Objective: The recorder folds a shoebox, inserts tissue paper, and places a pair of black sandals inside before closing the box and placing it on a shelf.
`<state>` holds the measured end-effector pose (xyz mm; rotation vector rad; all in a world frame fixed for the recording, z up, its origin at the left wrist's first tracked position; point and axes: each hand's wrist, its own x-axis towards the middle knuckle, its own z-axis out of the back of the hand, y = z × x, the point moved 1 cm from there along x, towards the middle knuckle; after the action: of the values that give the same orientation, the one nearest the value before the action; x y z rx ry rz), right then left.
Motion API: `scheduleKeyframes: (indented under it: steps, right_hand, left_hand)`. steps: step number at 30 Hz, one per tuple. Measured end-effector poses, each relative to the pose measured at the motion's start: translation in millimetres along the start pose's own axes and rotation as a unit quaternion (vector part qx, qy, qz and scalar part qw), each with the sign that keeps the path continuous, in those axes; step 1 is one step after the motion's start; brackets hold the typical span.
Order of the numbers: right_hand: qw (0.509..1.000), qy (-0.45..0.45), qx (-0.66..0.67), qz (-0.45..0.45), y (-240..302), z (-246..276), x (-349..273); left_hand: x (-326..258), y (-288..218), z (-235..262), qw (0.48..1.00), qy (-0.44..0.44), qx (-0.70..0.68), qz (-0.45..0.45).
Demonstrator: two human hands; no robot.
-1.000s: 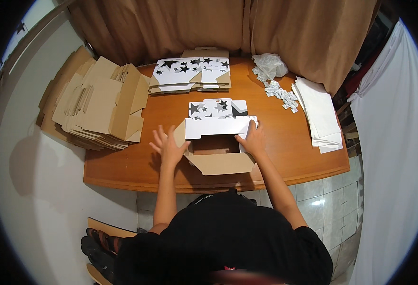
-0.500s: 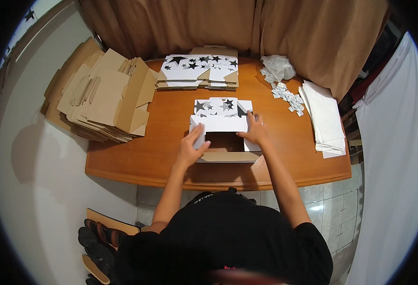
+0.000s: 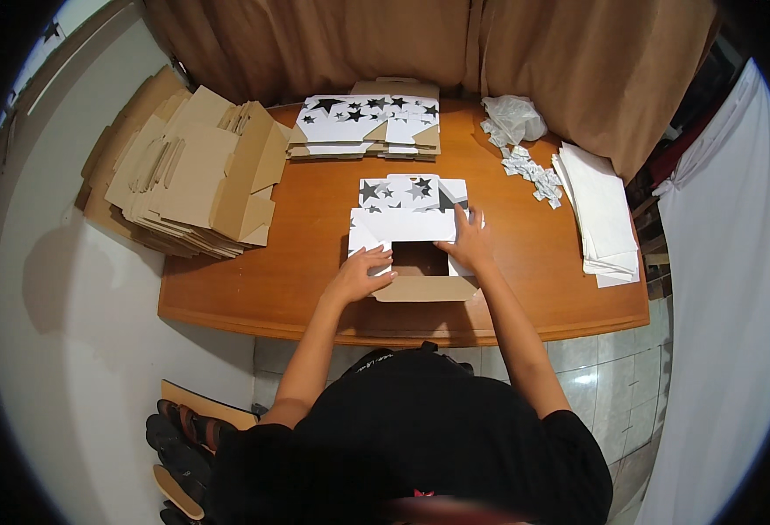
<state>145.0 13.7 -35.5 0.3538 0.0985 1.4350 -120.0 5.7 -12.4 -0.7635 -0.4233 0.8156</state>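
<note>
A partly folded cardboard box [image 3: 415, 226], white with black and grey stars outside and brown inside, lies in front of me on the table. Its middle is a dark opening, and a brown flap [image 3: 425, 290] spreads along its near side. My left hand [image 3: 358, 276] rests with outstretched fingers on the white flap left of the opening. On the right-hand flap lies my right hand [image 3: 471, 247], fingers spread toward the far side and thumb at the opening's edge. Its palm hides part of that flap.
Flattened brown cartons [image 3: 188, 179] are piled at the left by the wall. Behind the box stands a stack of star-printed cartons [image 3: 341, 127]. Small white packets [image 3: 534, 178], a clear plastic bag [image 3: 514, 120] and white sheets [image 3: 597, 214] lie at the right on the wooden table [image 3: 306, 280].
The left flap has been folded down flatter toward the opening, my left hand turning inward over it. My right hand stays at the box's right side, almost unmoved.
</note>
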Motion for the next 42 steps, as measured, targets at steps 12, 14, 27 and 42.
scheduleKeyframes:
  steps: [12, 14, 27, 42]
  right_hand:
    - [1.000, 0.013, 0.008, -0.027, 7, 9, -5]
    - [0.998, 0.017, 0.031, -0.043, 3, 11, -4]
    - [0.913, 0.040, 0.403, -0.055, -37, 0, 7]
    - [0.974, -0.047, 0.217, -0.037, -13, 5, -18]
  left_hand:
    - [5, 4, 6, 0.996, 0.054, -0.058, 0.051]
    - [0, 0, 11, 0.996, 0.066, -0.055, 0.029]
    - [4, 29, -15, 0.967, -0.172, -0.172, 0.076]
    - [34, 19, -13, 0.916, -0.281, -0.011, 0.286]
